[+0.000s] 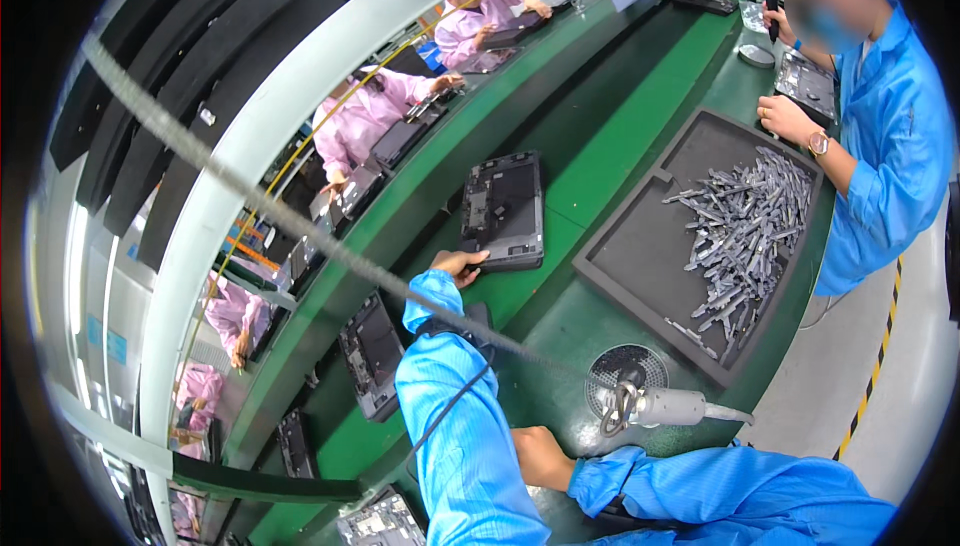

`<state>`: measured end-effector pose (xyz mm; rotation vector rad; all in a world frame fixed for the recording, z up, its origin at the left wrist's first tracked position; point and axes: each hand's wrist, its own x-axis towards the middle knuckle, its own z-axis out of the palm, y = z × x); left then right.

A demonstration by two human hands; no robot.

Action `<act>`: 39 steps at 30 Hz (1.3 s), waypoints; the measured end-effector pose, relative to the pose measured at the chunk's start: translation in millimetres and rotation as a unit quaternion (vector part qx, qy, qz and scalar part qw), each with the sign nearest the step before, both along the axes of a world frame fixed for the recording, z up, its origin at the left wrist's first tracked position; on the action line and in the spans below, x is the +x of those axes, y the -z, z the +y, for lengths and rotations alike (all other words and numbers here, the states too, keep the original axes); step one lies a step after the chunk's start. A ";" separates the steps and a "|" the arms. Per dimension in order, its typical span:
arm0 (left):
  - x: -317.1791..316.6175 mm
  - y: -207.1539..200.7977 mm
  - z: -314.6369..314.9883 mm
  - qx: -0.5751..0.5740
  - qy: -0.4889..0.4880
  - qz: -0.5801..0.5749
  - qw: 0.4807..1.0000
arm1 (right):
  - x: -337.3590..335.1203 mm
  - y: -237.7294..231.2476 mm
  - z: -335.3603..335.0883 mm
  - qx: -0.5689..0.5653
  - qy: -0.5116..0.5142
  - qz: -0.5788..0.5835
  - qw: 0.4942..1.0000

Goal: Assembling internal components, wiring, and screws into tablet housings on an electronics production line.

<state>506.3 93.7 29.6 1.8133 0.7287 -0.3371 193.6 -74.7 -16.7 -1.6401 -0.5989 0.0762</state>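
Observation:
My left hand point(460, 265) reaches out across the green bench and grips the near left corner of a black rectangular device housing point(510, 214), with the thumb on top. Small parts and a board show inside this open shell. Closer to me, my right hand point(542, 458) is bent at the bench's near side. Its fingers disappear behind my left sleeve, so what they hold, if anything, is hidden. To its right a grey cylindrical tool point(668, 408) with a looped metal end lies by a round mesh disc point(632, 366).
A dark foam tray point(630, 236) holds a heap of small grey parts point(745, 231). More housings point(372, 356) line the green bench on the left. A blurred cord point(290, 211) crosses the view diagonally. A co-worker in blue point(895, 166) works at right; people in pink sit across.

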 end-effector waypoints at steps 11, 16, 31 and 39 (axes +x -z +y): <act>-107.2 -38.3 31.9 -0.230 -0.114 -0.137 0.957 | -3.5 -8.2 4.1 0.111 0.049 0.012 0.993; -232.6 -13.2 3.9 -0.285 -0.196 -0.216 0.913 | -13.1 -26.3 -7.7 0.184 0.060 -0.044 0.980; -496.8 9.9 -107.2 0.209 -0.005 -0.162 0.964 | -15.3 -56.4 -80.8 -0.233 -0.114 -0.096 0.961; -506.1 14.2 -100.7 0.255 0.022 -0.140 0.956 | -18.5 -58.4 -84.4 -0.343 -0.142 -0.092 0.924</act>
